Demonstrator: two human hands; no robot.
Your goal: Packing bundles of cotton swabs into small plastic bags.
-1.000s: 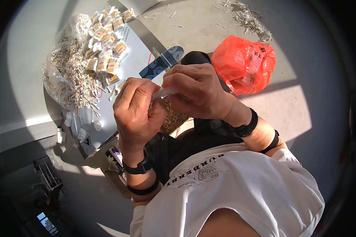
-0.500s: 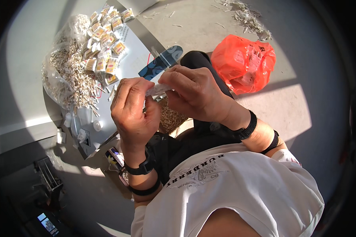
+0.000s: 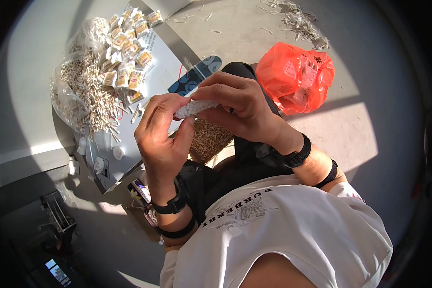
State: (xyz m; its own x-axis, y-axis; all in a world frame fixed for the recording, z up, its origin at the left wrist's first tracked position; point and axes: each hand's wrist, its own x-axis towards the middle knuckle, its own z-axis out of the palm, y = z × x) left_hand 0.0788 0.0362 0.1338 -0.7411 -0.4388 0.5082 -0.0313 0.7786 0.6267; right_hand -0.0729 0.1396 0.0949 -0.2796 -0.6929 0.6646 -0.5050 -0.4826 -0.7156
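Many packets (image 3: 136, 79) filled on counter's (image 3: 164, 54) far side, loose swabs (image 3: 97, 91) left unpacked beside them, white-tipped bundle (image 3: 192, 109) midair, left hand (image 3: 159, 132) and right hand (image 3: 245, 106) grip closed on its ends.

the left grip (image 3: 161, 132) and right grip (image 3: 245, 108) hide parts of the white bundle (image 3: 193, 109). at five o'clock the lower edge cuts off the shirt (image 3: 297, 225); at eight, the bright panel (image 3: 57, 272) is too small to tell.
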